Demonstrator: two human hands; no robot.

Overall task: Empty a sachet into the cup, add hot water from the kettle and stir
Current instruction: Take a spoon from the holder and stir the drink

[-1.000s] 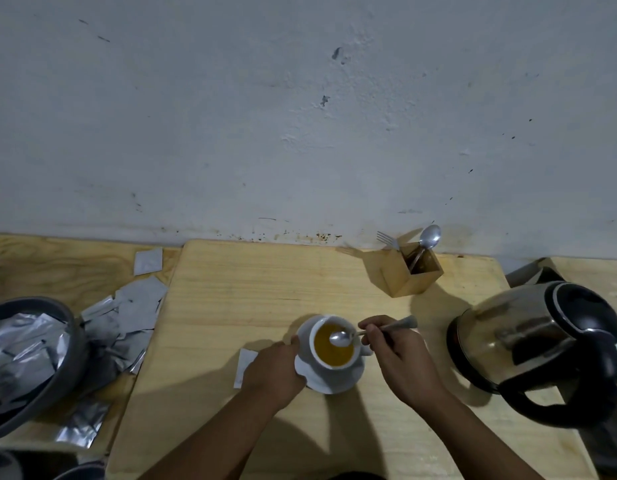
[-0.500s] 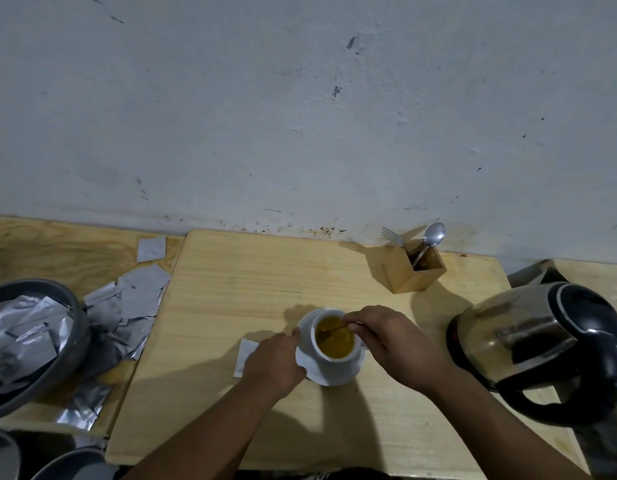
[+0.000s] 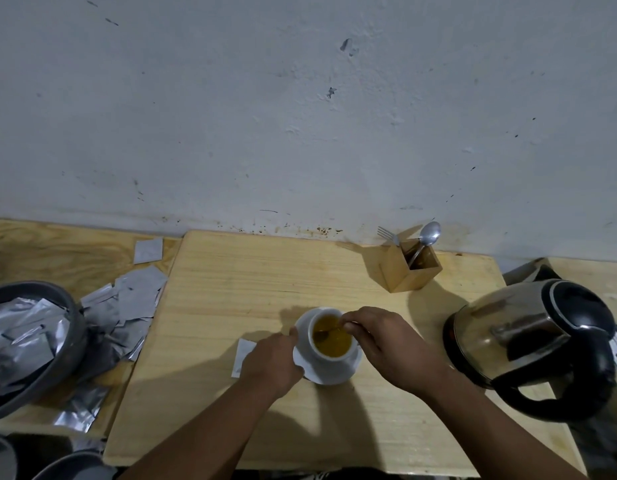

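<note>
A white cup (image 3: pixel 334 356) full of amber liquid stands on a white saucer (image 3: pixel 338 375) in the middle of the pale wooden board. My right hand (image 3: pixel 390 344) pinches the handle of a spoon (image 3: pixel 326 332) whose bowl is dipped in the liquid. My left hand (image 3: pixel 272 362) rests against the saucer's left rim, fingers curled. A flat white sachet (image 3: pixel 243 351) lies on the board, partly hidden under my left hand. The steel kettle (image 3: pixel 528 341) with black lid and handle stands at the right.
A wooden cutlery box (image 3: pixel 412 268) with a fork and a spoon stands at the back right. Several silver sachets (image 3: pixel 130 306) lie scattered at the left beside a grey bowl (image 3: pixel 69 327) holding more. The wall (image 3: pixel 300 116) runs close behind the board.
The spoon, held level above the cup a second ago, has gone down into the liquid and moved within it. My right hand shifted left over the cup. My left hand stayed at the saucer.
</note>
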